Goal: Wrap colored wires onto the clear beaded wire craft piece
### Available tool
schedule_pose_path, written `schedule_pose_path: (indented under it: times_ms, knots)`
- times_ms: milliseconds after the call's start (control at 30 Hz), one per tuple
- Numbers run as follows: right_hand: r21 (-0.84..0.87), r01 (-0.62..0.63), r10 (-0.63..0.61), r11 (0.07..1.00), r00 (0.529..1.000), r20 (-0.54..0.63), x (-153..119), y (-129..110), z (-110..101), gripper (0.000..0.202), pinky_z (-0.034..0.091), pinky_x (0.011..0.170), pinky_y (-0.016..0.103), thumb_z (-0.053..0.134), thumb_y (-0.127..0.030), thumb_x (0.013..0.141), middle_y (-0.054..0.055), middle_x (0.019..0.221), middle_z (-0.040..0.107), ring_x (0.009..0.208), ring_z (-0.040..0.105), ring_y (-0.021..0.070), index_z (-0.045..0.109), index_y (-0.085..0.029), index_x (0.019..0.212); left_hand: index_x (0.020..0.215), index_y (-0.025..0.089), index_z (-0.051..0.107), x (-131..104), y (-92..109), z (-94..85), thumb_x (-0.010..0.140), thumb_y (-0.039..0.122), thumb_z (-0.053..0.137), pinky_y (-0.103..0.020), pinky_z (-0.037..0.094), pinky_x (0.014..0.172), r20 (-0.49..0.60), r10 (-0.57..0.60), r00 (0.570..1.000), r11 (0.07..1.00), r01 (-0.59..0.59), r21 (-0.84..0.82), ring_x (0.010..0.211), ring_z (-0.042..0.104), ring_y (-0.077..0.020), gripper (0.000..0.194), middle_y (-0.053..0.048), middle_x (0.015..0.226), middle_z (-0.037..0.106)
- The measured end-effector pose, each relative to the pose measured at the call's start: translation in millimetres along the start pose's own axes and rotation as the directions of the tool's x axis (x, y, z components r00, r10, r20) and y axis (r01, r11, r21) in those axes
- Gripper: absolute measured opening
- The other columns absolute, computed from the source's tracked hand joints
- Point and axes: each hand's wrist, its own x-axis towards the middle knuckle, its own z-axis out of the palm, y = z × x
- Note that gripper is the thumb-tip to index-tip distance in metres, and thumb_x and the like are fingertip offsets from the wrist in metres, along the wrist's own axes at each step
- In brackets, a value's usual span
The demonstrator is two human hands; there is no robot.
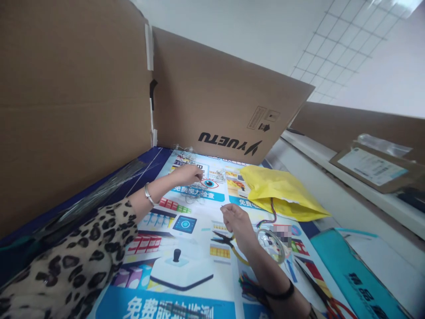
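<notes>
Tangled strands (188, 150) lay at twelve o'clock from the left hand (190, 174), pliers (227, 239) at eight from the right hand (237, 221) — both hands curled, whether around anything I couldn't tell.

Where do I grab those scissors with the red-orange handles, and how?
Best take the scissors by the red-orange handles, probably coming from the near right side. The handles lie at that end, while the pointed blades aim away and to the left.
</notes>
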Motion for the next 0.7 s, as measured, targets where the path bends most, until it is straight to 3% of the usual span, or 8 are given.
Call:
schedule_pose_path:
  times_ms: [167,367,533,700]
  knots:
    - [0.004,-0.040,0.039,0.999,0.998,0.042,-1.8,-1.1,-0.1,0.029,0.019,0.040,0.019,0.061,-0.045,0.074,-0.008,0.051,0.043,0.040,0.029,0.0051,0.053,-0.017,0.075,0.101,0.023,0.070,27.3,-0.4,7.3,0.071,0.014,0.061,-0.024,0.040,0.078,0.143,0.138,0.980,0.989,-0.143,0.025,0.091,0.059,-0.0207,0.032,-0.006,0.098,0.065]
    - [0.000,-0.047,0.047,0.999,0.996,0.081,-2.6,0.0,-0.4,0.026,0.018,0.040,0.019,0.060,-0.042,0.074,-0.008,0.050,0.043,0.040,0.029,0.0047,0.053,-0.017,0.075,0.092,0.023,0.073,43.2,-2.0,11.0,0.069,0.012,0.064,-0.021,0.040,0.072,0.280,0.203,0.938,0.977,-0.212,0.002,0.084,0.060,-0.0171,0.027,-0.004,0.092,0.069]
    - [0.034,-0.071,0.067,0.997,0.992,0.104,1.4,-0.6,-3.3,0.027,0.020,0.039,0.019,0.060,-0.043,0.074,-0.008,0.049,0.045,0.038,0.030,0.0045,0.053,-0.017,0.075,0.076,0.022,0.074,43.6,-5.2,9.7,0.068,0.013,0.064,-0.019,0.039,0.066,0.306,0.199,0.931,0.978,-0.206,-0.008,0.073,0.059,-0.0146,0.015,-0.001,0.079,0.071]
    - [0.059,-0.088,0.081,0.994,0.990,0.118,-3.5,-5.9,-8.8,0.027,0.020,0.037,0.019,0.061,-0.042,0.073,-0.008,0.048,0.045,0.036,0.029,0.0041,0.050,-0.018,0.070,0.073,0.020,0.072,31.0,-12.7,0.8,0.068,0.015,0.063,-0.018,0.039,0.065,0.285,0.170,0.944,0.985,-0.168,-0.031,0.072,0.059,-0.0136,0.011,0.000,0.077,0.070]
